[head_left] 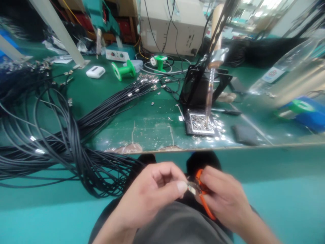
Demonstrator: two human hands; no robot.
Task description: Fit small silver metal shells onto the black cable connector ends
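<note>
My left hand (152, 193) is closed in a pinch on a small silver metal connector (191, 187), held over my lap below the bench edge. My right hand (224, 198) is closed round an orange-handled hand tool (203, 196), whose tip meets the connector. Both hands touch each other at the connector. A thick bundle of black cables (66, 142) with silver ends hangs over the bench edge at my left.
On the green bench (114, 101) stand a soldering iron in a black stand (203, 84), a black tray of small metal parts (199, 123), green spools (124, 70), a white box (95, 71), a beige machine (172, 27) and a blue box (309, 115) at right.
</note>
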